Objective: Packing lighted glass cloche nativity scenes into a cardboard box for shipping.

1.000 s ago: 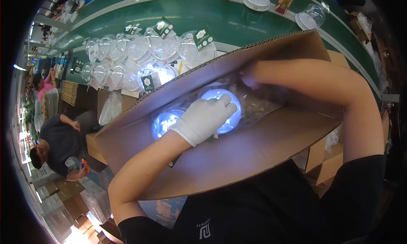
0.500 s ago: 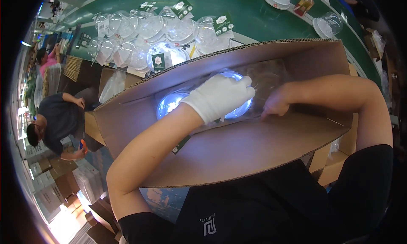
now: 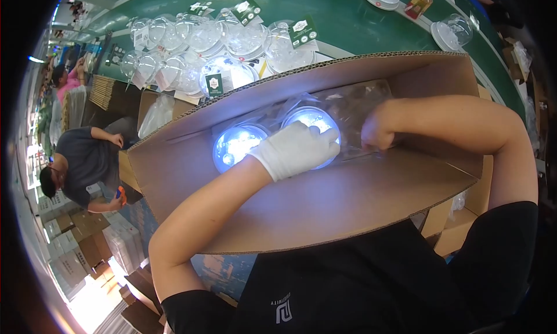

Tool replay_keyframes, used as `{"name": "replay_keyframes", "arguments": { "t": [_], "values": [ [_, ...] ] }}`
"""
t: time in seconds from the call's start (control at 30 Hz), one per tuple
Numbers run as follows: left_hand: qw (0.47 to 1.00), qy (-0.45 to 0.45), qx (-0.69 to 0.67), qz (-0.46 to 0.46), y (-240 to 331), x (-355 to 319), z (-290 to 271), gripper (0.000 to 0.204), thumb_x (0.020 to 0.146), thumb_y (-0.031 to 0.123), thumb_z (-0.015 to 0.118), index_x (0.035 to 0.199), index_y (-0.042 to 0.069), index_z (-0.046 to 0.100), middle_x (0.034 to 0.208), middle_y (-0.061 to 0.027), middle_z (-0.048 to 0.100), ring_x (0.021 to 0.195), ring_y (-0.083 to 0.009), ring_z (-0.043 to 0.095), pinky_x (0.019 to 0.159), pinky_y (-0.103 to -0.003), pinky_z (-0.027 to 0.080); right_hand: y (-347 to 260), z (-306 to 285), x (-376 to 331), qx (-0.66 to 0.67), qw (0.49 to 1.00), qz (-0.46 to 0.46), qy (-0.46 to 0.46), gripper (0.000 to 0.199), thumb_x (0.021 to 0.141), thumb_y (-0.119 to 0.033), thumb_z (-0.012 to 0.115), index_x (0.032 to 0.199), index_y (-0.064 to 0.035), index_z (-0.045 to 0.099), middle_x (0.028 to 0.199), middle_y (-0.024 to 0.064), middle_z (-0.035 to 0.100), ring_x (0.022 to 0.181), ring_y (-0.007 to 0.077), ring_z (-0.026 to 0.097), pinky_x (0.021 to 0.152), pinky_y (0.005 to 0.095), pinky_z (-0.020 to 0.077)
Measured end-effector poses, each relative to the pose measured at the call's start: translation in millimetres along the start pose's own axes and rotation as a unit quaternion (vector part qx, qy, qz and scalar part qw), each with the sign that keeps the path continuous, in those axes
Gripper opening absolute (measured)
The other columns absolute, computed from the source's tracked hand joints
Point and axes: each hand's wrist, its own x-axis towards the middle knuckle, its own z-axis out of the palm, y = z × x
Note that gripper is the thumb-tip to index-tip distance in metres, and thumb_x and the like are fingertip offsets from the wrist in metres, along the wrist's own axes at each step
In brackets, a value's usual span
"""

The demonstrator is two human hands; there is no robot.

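Observation:
Two lit, clear round domes sit side by side in an opened cardboard box. The left dome glows white-blue with nothing gripping it. Over the front of the right dome lies my left hand, in a white glove, its fingers curled down against the dome's right side. Clear plastic film spreads around and to the right of the domes. My bare right hand is slightly blurred at that film, fingers bent inward; their tips are partly hidden, and what they pinch cannot be made out.
Many clear domes with green tags crowd the green conveyor beyond the box. A bottle and another dome stand at the far right. A co-worker is at left, holding an orange-and-blue object.
My left hand has slid down and left over the right dome, uncovering its upper part. My right hand has moved slightly up and right, its fingers now more curled.

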Motion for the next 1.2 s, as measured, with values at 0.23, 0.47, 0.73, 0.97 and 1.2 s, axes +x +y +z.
{"name": "replay_keyframes", "arguments": {
  "t": [0.23, 0.47, 0.73, 0.97, 1.2],
  "values": [
    [0.999, -0.002, 0.027, 0.046, -2.1, 3.3, 18.7, 0.009, 0.085, 0.015, 0.058, 0.091, 0.009, 0.059, 0.094, -0.0070, 0.059, 0.080, -0.0240, 0.067, 0.064, -0.037, 0.056, 51.3, 23.8, 29.7, -0.019, 0.978, 0.152, 0.139, 0.045, 0.089, -0.024, 0.061, 0.130, -0.0057, 0.062, 0.123, 0.0194, 0.066, 0.117, 0.0365, 0.063, 0.099, 0.0472, 0.0509],
    [1.000, -0.001, 0.015, 0.009, -17.8, 9.8, 26.8, 0.015, 0.085, 0.011, 0.057, 0.101, 0.011, 0.057, 0.097, -0.0093, 0.059, 0.084, -0.0251, 0.068, 0.064, -0.037, 0.055, 81.4, 9.4, -2.9, 0.037, 0.976, 0.212, 0.016, 0.035, 0.087, -0.029, 0.067, 0.111, -0.0045, 0.072, 0.113, 0.0153, 0.072, 0.108, 0.0291, 0.067, 0.086, 0.0447, 0.0552],
    [0.984, -0.009, -0.054, -0.168, -7.9, 8.3, 34.7, 0.034, 0.089, 0.031, 0.064, 0.113, 0.009, 0.058, 0.107, -0.0163, 0.061, 0.081, -0.0314, 0.069, 0.062, -0.047, 0.056, 12.2, -47.2, -63.6, 0.047, 0.986, 0.156, 0.041, 0.035, 0.085, -0.033, 0.071, 0.103, -0.0021, 0.073, 0.103, 0.0165, 0.073, 0.093, 0.0317, 0.071, 0.082, 0.0437, 0.0555],
    [0.915, -0.118, -0.196, -0.332, 20.2, -8.0, -66.6, 0.064, 0.098, 0.045, 0.055, 0.145, 0.005, 0.038, 0.119, -0.0299, 0.061, 0.079, -0.0445, 0.069, 0.067, -0.052, 0.057, -51.6, -42.3, -166.7, 0.073, 0.961, -0.016, 0.268, 0.038, 0.099, -0.038, 0.055, 0.124, -0.0126, 0.067, 0.134, 0.0123, 0.060, 0.111, 0.0380, 0.064, 0.094, 0.0485, 0.0522],
    [0.966, 0.094, -0.169, -0.172, -85.9, 25.6, -175.1, 0.030, 0.100, 0.030, 0.054, 0.105, 0.003, 0.067, 0.084, -0.0129, 0.070, 0.075, -0.0266, 0.069, 0.069, -0.034, 0.055, -27.7, -19.7, -116.2, 0.045, 0.965, 0.037, 0.256, 0.035, 0.096, -0.035, 0.058, 0.104, -0.0043, 0.072, 0.109, 0.0179, 0.070, 0.102, 0.0385, 0.066, 0.089, 0.0493, 0.0532]
  ]
}}
